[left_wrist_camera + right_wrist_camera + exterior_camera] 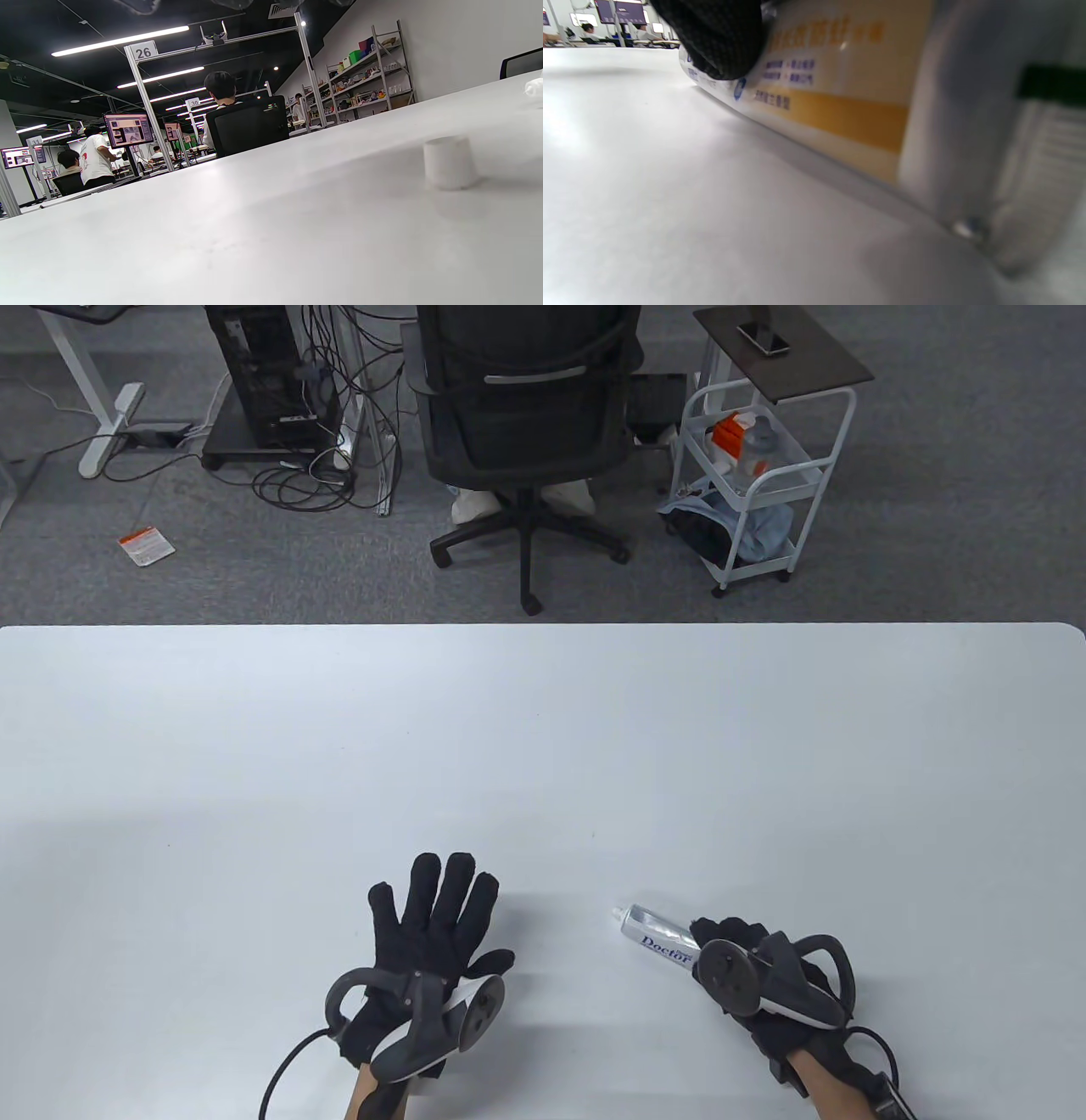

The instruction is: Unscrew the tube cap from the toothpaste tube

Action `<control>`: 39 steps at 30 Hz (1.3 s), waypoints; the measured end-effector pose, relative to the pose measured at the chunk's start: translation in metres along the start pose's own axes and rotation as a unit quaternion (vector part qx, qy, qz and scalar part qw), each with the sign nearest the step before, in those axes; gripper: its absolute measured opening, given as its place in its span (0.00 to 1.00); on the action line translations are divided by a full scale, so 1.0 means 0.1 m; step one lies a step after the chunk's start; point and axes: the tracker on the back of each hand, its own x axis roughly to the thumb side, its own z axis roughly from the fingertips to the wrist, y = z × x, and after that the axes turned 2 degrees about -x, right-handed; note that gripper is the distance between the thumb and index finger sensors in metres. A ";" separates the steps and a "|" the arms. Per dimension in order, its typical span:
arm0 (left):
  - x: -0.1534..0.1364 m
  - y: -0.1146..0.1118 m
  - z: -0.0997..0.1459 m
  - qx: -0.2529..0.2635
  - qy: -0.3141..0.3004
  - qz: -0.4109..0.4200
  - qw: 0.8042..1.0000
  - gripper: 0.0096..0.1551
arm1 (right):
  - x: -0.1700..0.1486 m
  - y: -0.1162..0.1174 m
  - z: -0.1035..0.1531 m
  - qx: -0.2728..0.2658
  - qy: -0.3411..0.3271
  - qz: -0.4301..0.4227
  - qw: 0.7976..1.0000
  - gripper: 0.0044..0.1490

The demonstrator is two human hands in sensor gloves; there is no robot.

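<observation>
The toothpaste tube (pixel 657 937) lies flat on the white table (pixel 543 746) near the front edge, right of centre, its nozzle end pointing up and to the left, its rear half under the right hand (pixel 755 976); that hand rests over the tube with fingers curled down onto it, a gloved fingertip (pixel 721 38) pressing the tube's side in the right wrist view, though how firmly it grips cannot be told; the tube cap (pixel 449 162), a small white cylinder, stands upright on the table by itself in the left wrist view, apart from the tube; the left hand (pixel 433 933) lies flat, palm down, fingers spread and straight, holding nothing, well left of the tube; blue lettering on the tube reads "Doctor"; its other side carries a yellow band and small blue print too blurred to read; a sign (pixel 143 51) in the room behind reads "26"
</observation>
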 end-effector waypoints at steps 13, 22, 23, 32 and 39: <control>0.02 0.00 0.00 -0.009 -0.004 -0.004 1.000 0.48 | -0.04 -0.01 -0.01 -0.009 0.034 0.021 0.999 0.32; 0.02 0.00 -0.01 -0.011 -0.005 -0.005 1.000 0.49 | -0.14 -0.10 0.09 -0.087 0.050 0.005 0.995 0.43; 0.02 0.00 -0.01 -0.011 -0.005 -0.004 1.000 0.49 | -0.15 -0.13 0.12 -0.103 0.047 -0.006 0.994 0.45; 0.03 -0.01 -0.01 -0.013 -0.007 -0.002 1.000 0.49 | -0.17 -0.22 0.22 -0.127 0.036 -0.019 0.991 0.51; 0.03 -0.01 -0.01 -0.015 -0.006 -0.005 1.000 0.49 | -0.15 -0.21 0.22 -0.124 0.027 -0.018 0.992 0.51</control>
